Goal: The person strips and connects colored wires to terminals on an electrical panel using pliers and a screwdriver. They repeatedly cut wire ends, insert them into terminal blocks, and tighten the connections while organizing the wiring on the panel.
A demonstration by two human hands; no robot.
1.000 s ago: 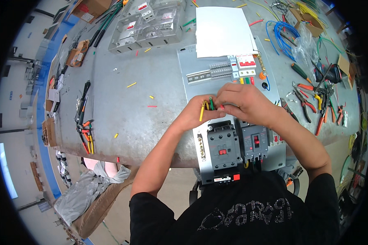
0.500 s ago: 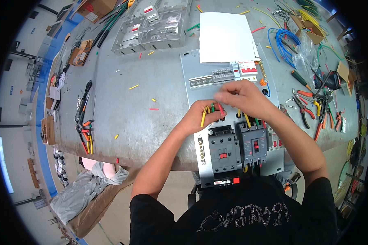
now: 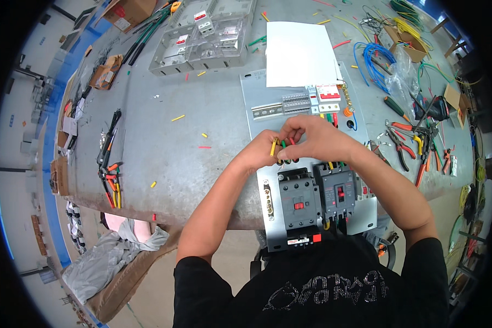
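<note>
My left hand [image 3: 261, 150] is closed at the short wire ends standing up from the metal mounting plate [image 3: 276, 240]: a yellow wire [image 3: 273, 147], a green wire [image 3: 283, 144] and a red wire [image 3: 292, 141]. From the right, my right hand [image 3: 323, 138] meets it, thumb and fingers closed around the same wires; the fingertips partly cover them. Just below the hands sit a dark grey contactor [image 3: 299, 203] with a red tab and a moulded-case breaker [image 3: 340, 192]. Beyond the hands, a terminal block [image 3: 296, 103] and a red-and-white circuit breaker [image 3: 328, 94] are mounted on the plate.
White paper [image 3: 298, 54] covers the plate's far end. Right of it lie coiled blue wire [image 3: 378, 61], pliers [image 3: 402, 150] and a green-handled screwdriver [image 3: 397, 108]. Orange-handled cutters [image 3: 115, 180] lie at left; a clear-lidded box [image 3: 202, 46] stands at the back.
My right hand has come down and left onto the wires beside my left hand. The left hand stays around the wire ends. The whole view has shifted slightly.
</note>
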